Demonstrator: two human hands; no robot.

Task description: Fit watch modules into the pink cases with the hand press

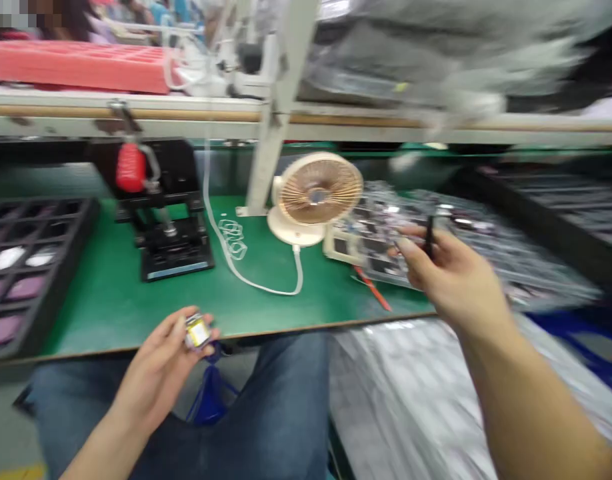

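My left hand (161,363) is near the front edge of the green table (116,300), above my lap. Its fingers pinch a small square part with a yellow face (198,332). My right hand (443,270) reaches out to the right over a pile of clear trays holding small parts (486,240). Its fingers are closed on a thin dark tool (429,237) held upright. The picture is smeared by motion on the right.
A black press jig with a red handle (159,213) stands at the left middle. A small beige fan (316,197) with a white cable sits at centre. A black compartment tray (21,267) lies far left. An orange stick (373,290) lies near the table edge.
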